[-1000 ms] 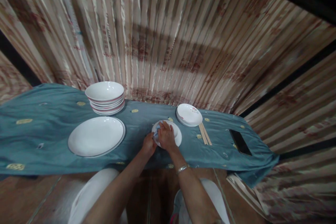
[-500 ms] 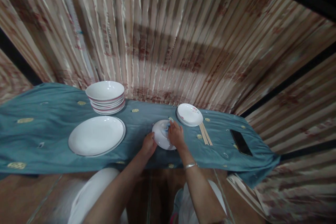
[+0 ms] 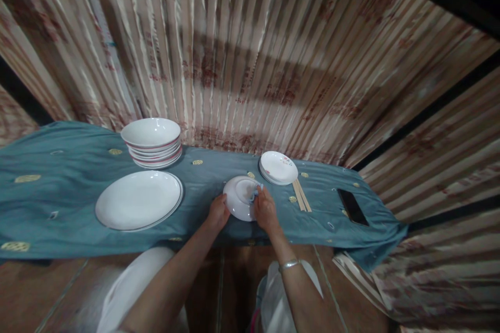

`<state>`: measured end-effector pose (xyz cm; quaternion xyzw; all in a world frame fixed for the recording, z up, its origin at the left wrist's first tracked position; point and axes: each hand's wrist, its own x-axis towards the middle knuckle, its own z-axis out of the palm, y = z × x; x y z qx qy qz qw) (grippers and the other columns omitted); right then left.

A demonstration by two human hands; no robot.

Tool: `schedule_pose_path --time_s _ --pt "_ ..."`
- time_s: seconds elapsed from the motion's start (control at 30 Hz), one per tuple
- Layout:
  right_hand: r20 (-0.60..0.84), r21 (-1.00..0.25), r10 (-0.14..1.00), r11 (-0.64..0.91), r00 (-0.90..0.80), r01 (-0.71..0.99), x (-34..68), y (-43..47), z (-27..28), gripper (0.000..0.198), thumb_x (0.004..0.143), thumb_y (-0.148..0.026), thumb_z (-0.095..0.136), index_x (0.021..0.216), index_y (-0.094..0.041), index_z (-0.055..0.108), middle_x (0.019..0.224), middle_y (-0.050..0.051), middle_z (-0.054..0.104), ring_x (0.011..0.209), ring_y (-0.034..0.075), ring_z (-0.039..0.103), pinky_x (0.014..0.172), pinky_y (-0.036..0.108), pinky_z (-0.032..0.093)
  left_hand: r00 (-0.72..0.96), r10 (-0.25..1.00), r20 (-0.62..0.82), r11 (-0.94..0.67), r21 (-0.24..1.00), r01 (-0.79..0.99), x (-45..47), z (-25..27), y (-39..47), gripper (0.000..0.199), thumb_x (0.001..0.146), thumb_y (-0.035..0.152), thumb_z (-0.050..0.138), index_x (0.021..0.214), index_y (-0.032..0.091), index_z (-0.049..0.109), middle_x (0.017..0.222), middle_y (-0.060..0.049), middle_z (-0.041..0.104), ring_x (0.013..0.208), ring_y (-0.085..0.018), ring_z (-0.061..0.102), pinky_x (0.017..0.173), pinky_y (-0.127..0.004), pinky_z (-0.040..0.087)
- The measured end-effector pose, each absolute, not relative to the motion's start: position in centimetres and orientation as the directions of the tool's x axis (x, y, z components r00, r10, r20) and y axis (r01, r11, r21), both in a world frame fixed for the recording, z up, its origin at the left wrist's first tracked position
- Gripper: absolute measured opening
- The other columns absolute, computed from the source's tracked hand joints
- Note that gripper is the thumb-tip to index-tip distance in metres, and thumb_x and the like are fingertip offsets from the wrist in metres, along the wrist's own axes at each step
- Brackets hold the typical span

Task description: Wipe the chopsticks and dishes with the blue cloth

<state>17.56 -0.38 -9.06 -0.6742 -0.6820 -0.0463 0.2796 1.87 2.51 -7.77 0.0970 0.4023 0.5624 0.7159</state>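
Note:
Low over the cloth-covered table, a small white plate [image 3: 237, 207] shows its underside, with the round foot ring facing up. My left hand [image 3: 219, 212] is closed on the plate's left edge. On the right side, my right hand [image 3: 265, 209] is closed around a light blue cloth [image 3: 253, 192], which touches the plate near its rim. Most of the cloth is hidden under the fingers. A silver bracelet circles my right wrist.
A stack of bowls [image 3: 152, 138] stands at the back left, with large oval plates [image 3: 138, 200] before it. Right of my hands are small flowered plates [image 3: 278, 167], chopsticks [image 3: 302, 196] and a black phone [image 3: 352, 207]. The table's front edge is close to my forearms.
My right hand has moved from over the middle of the plate to its right edge, with the cloth. The foot ring now shows more. My left hand stays on the rim.

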Motion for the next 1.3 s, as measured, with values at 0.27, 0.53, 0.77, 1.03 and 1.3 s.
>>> schedule_pose_path --time_s 0.27,0.53,0.77,1.03,1.3 --pt "0.441 -0.349 0.891 0.061 0.106 0.935 16.8 -2.7 -9.4 0.046 0.094 -0.018 0.033 0.133 -0.002 0.05 0.134 0.025 0.054 0.129 0.028 0.048 0.104 0.047 0.043 0.039 0.886 -0.462 0.346 0.604 -0.718 2.0 -7.8 2.6 0.012 0.075 0.009 0.059 0.064 0.013 0.062 0.061 -0.002 0.065 0.06 -0.012 0.057 0.066 -0.024 0.048" --pt "0.422 -0.314 0.902 0.046 0.096 0.948 15.5 -4.9 -8.5 0.046 0.092 -0.011 0.033 0.132 -0.001 0.051 0.132 0.025 0.055 0.129 0.028 0.049 0.105 0.046 0.043 0.017 0.886 -0.463 0.333 0.611 -0.718 1.9 -8.1 2.8 0.013 0.076 0.008 0.057 0.065 0.013 0.062 0.061 -0.002 0.064 0.06 -0.013 0.057 0.065 -0.024 0.048" --pt "0.388 -0.243 0.921 0.112 -0.009 0.964 14.1 -6.6 -7.5 0.047 0.091 -0.007 0.033 0.134 0.003 0.048 0.136 0.027 0.051 0.133 0.029 0.044 0.108 0.046 0.04 0.024 0.881 -0.472 0.348 0.614 -0.709 2.1 -7.9 2.8 0.011 0.079 0.01 0.057 0.071 0.012 0.064 0.063 -0.004 0.067 0.062 -0.015 0.06 0.07 -0.027 0.05" --pt "0.353 -0.179 0.93 0.176 -0.104 0.968 13.0 -7.5 -7.7 0.05 0.086 -0.001 0.04 0.136 0.001 0.047 0.142 0.027 0.045 0.138 0.03 0.037 0.11 0.048 0.037 0.007 0.882 -0.471 0.337 0.62 -0.709 2.2 -8.2 2.8 0.01 0.078 0.013 0.058 0.069 0.016 0.062 0.06 -0.002 0.064 0.065 -0.015 0.062 0.07 -0.026 0.05" --pt "0.348 -0.118 0.912 0.273 -0.217 0.955 11.4 -5.8 -6.8 0.048 0.087 -0.003 0.042 0.134 -0.003 0.051 0.142 0.024 0.046 0.137 0.028 0.039 0.11 0.046 0.037 0.006 0.884 -0.468 0.334 0.622 -0.708 2.3 -7.8 2.4 0.006 0.072 0.014 0.062 0.066 0.015 0.061 0.056 -0.002 0.062 0.056 -0.015 0.059 0.063 -0.028 0.05"
